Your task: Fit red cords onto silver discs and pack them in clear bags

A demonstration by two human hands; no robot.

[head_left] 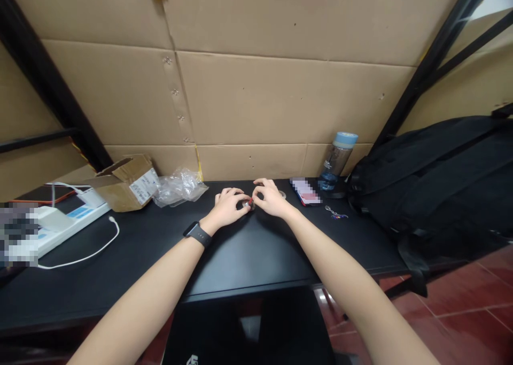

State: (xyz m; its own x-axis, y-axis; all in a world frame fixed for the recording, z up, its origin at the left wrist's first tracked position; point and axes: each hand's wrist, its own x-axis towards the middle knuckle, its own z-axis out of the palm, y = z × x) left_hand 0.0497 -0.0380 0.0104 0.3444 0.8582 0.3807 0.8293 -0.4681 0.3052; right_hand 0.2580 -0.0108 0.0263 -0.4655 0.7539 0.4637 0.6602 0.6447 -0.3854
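Observation:
My left hand (226,209), with a dark watch on its wrist, is closed in a pinch at the middle of the black table. Opposite it, my right hand (272,200) pinches too, thumb and forefinger together. Between the fingertips of both hands is a small red and silver object (250,202), low over the tabletop; it is too small and too covered by fingers to name its kind. Just behind my right hand, part of a round greyish thing (282,195) shows. To the right lie a phone (305,192) and a keyring (335,212).
A clear bottle with a blue lid (337,162) stands at the back right, beside a black backpack (436,178). At left are an opened cardboard box (124,186), crumpled clear plastic (180,187), a white power strip (90,211) and a white cable (94,255). Cardboard (260,103) walls the back.

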